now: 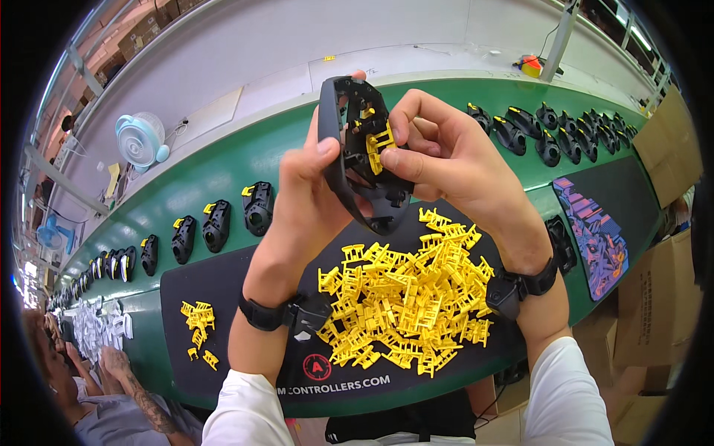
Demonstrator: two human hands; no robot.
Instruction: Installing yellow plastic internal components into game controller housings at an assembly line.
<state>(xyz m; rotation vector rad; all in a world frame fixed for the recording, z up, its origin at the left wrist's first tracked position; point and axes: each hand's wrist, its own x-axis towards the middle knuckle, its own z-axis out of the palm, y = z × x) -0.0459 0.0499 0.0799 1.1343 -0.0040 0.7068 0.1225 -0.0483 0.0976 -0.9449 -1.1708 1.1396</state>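
My left hand (301, 175) grips a black plastic shell (355, 186) by its left side and holds it up, its hollow inside facing me. In my right hand (446, 145), thumb and fingers pinch a small yellow ladder-shaped plastic clip (380, 149) against the shell's inside. Another small yellow piece shows further up in the shell. Whether the clip is seated in the shell I cannot tell. Below my hands a large heap of the same yellow clips (405, 297) lies on a black mat (223, 282).
A smaller group of yellow clips (198, 321) lies at the mat's left. Black shells with yellow parts (258, 208) line the green bench (297, 123) on both sides. A patterned mat piece (595, 234) lies right. A fan (140, 141) stands back left; a co-worker (89, 394) sits lower left; cardboard boxes (651, 297) stand right.
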